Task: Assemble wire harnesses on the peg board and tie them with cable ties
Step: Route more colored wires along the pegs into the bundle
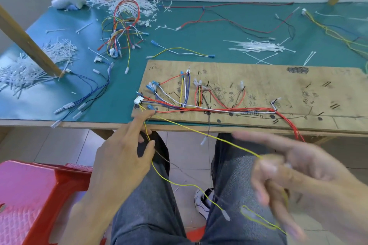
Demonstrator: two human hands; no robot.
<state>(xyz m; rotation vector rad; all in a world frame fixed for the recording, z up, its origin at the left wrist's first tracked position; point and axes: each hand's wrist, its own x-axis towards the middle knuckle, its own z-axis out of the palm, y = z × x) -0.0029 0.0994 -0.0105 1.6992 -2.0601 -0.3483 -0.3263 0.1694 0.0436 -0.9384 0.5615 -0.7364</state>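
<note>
head: right grip (288, 175) perhaps on yellow wire (199, 132)

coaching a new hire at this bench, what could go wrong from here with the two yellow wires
1. The right hand pinches a taut yellow wire that runs from the connector at the board corner. A hard tug may unseat the connector.
2. The slack yellow wire loops across the lap past the left hand. It could tangle with the taut one or with the black wire hanging off the board edge.
</note>
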